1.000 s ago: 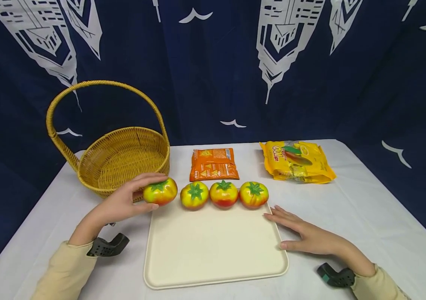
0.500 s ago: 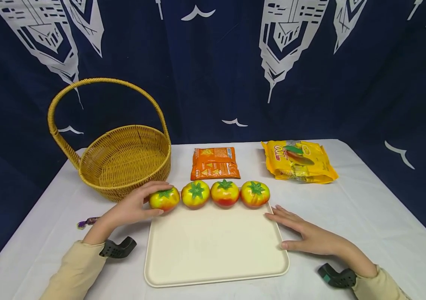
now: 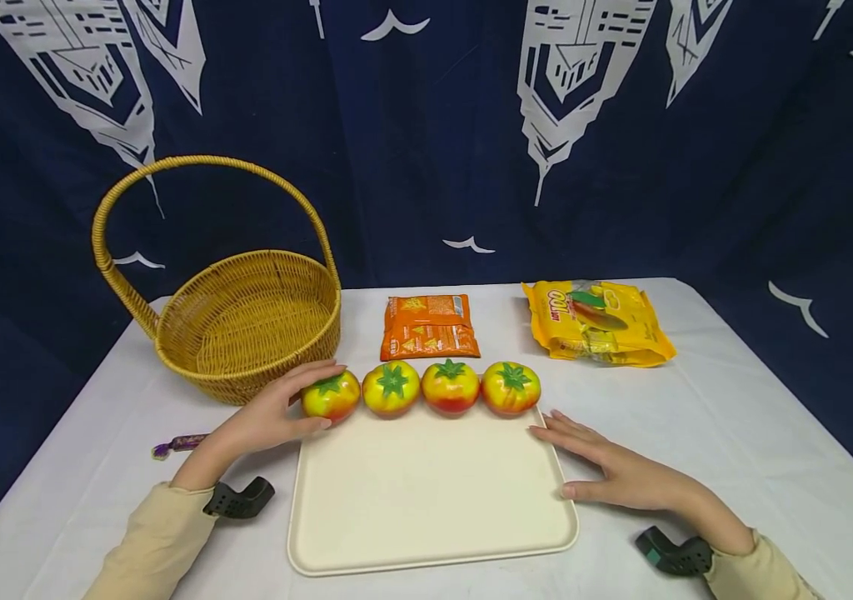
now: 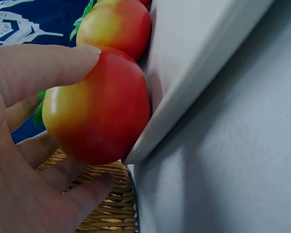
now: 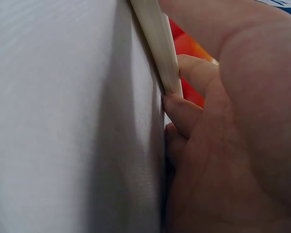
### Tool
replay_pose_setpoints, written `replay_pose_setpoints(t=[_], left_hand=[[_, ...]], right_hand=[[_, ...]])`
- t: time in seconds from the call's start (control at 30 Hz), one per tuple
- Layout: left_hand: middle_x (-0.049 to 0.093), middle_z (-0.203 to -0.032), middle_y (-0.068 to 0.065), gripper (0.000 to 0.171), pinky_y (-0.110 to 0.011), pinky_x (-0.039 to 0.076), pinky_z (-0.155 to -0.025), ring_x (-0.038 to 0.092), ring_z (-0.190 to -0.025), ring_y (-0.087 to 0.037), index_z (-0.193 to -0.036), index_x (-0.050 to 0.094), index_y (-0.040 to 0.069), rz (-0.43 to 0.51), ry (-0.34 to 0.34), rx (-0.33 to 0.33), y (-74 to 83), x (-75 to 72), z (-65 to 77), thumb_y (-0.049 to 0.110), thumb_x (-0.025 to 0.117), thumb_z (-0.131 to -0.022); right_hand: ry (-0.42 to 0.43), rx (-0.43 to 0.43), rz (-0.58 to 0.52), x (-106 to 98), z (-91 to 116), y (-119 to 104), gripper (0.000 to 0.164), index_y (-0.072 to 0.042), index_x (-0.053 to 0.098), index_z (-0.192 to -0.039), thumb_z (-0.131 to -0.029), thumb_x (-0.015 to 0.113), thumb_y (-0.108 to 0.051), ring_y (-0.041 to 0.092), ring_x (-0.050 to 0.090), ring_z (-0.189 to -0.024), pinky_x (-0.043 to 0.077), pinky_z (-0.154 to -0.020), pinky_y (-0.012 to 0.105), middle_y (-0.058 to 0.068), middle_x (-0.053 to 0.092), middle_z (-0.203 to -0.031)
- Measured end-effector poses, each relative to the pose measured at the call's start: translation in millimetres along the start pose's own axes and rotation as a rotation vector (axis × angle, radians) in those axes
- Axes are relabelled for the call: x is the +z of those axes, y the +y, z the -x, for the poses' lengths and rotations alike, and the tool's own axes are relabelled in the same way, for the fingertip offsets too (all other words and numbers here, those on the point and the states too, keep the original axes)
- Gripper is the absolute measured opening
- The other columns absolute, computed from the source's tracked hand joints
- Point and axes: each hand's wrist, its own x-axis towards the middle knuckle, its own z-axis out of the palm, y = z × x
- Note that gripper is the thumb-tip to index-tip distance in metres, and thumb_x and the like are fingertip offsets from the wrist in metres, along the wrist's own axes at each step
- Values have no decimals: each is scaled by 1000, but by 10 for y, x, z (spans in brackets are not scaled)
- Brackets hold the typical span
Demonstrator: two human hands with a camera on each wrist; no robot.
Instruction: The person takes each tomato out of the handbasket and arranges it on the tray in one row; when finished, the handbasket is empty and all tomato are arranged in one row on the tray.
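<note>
Several red-and-yellow tomatoes with green leafy tops stand in a row along the far end of a cream tray (image 3: pixel 434 492). My left hand (image 3: pixel 265 421) holds the leftmost tomato (image 3: pixel 336 398) at the tray's far left corner. In the left wrist view, the thumb lies across this tomato (image 4: pixel 104 116) and the other fingers reach round its far side. Beside it sits a second tomato (image 3: pixel 391 389), then a third (image 3: pixel 450 389) and the rightmost one (image 3: pixel 511 389). My right hand (image 3: pixel 614 475) rests at the tray's right edge, fingers extended and touching the rim (image 5: pixel 160 43).
A wicker basket (image 3: pixel 254 308) with a tall handle stands behind my left hand. Behind the tomatoes lie an orange snack packet (image 3: pixel 430 327) and a yellow mango packet (image 3: pixel 597 323). A small purple-wrapped item (image 3: pixel 181 443) lies left of my left wrist.
My left hand has brought the leftmost tomato right and down onto the tray's corner, beside the others. The purple-wrapped item has come into view. My right hand has stayed put.
</note>
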Motion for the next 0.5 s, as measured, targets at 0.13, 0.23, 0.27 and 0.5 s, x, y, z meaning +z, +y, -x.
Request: replay_pose_setpoints(t=[0.13,0.23,0.27,0.5], left_hand=[[36,-143,-15,63,-56,29,-100,33,-128,-36,-136,49,11,-23,1,21,30,-20,-12,8,75,-78],[37,-142,-16,63,-56,26,-101,33,-128,-36,-135,49,9,-38,5,40,38,-33,-21,6,75,-78],[37,-142,-16,63,-56,26,-102,33,-128,-36,-135,49,8,-41,4,43,34,-31,-24,6,75,-78],[36,-143,-15,63,-58,27,-101,33,-129,-36,-136,48,11,-44,-14,17,7,8,-1,8,75,-79]], right_hand=[[2,8,-1,-12,8,-7,67,-26,33,-146,-88,63,-38,44,12,-134,19,-95,70,17,18,-151],[4,7,-5,-15,3,-1,66,-25,33,-146,-88,63,-37,44,12,-134,19,-95,70,18,18,-151],[4,7,-8,-11,3,2,66,-25,33,-146,-89,63,-37,44,12,-134,19,-95,70,19,18,-151],[-7,10,-24,40,15,24,67,-25,33,-147,-89,64,-36,46,12,-134,18,-94,71,20,16,-151]])
